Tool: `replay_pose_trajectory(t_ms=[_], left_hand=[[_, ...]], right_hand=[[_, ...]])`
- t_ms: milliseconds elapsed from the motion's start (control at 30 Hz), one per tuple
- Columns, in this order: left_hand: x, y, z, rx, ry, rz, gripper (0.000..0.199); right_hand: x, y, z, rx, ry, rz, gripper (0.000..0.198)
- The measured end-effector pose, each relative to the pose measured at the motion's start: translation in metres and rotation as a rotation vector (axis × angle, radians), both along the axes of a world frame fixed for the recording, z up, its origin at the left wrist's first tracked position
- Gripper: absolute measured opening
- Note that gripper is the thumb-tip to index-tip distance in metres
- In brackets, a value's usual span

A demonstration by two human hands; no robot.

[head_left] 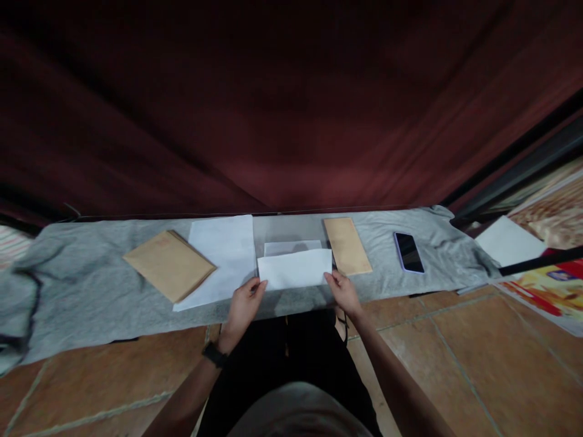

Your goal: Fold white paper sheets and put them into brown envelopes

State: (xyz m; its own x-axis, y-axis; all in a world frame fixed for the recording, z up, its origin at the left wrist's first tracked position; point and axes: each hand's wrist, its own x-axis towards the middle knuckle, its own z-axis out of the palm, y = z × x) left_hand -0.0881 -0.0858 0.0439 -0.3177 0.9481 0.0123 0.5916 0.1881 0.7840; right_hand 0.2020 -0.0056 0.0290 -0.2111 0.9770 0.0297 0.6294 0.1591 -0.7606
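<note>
A folded sheet of white paper (pixel 295 271) is held up between my two hands, above the grey cloth. My left hand (pixel 246 303) pinches its lower left corner, thumb and fingers closed. At the lower right corner, my right hand (pixel 344 292) grips it the same way. Just behind it shows the edge of another white paper (pixel 291 247), partly hidden. A brown envelope (pixel 348 246) lies close to my right hand. Left of my left hand, a stack of brown envelopes (pixel 168 264) rests partly on large white sheets (pixel 223 255).
A long narrow surface under grey cloth (pixel 91 303) runs along a dark red curtain (pixel 291 133). A smartphone (pixel 409 252) lies to the right. Beyond the right end are a white sheet (pixel 510 241) and a colourful printed package (pixel 549 291). Below is a tiled floor (pixel 437 358).
</note>
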Motion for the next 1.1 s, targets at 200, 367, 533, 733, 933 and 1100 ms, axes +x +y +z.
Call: replay_pose_trajectory(t_ms=[200,367,533,733,933,1100], left_hand=[[0.001,0.031,0.002,-0.059,0.074,0.069,0.034],[0.002,0.047,0.005,-0.220,0.233,0.116,0.028],[0.009,0.055,0.016,-0.360,0.367,0.154,0.030],[0.020,0.059,0.022,-0.416,0.535,0.149,0.035],[0.024,0.064,0.017,-0.419,0.590,0.144,0.036],[0.027,0.063,0.011,-0.390,0.628,0.139,0.036]], right_hand=[[-0.019,0.016,-0.001,0.035,-0.177,-0.113,0.036],[-0.027,0.017,-0.005,-0.006,-0.271,-0.171,0.027],[-0.033,0.015,-0.007,-0.019,-0.283,-0.221,0.027],[-0.039,0.012,-0.012,0.033,-0.347,-0.213,0.037],[-0.046,0.012,-0.016,0.153,-0.448,-0.187,0.039],[-0.050,0.011,-0.021,0.197,-0.473,-0.169,0.037]])
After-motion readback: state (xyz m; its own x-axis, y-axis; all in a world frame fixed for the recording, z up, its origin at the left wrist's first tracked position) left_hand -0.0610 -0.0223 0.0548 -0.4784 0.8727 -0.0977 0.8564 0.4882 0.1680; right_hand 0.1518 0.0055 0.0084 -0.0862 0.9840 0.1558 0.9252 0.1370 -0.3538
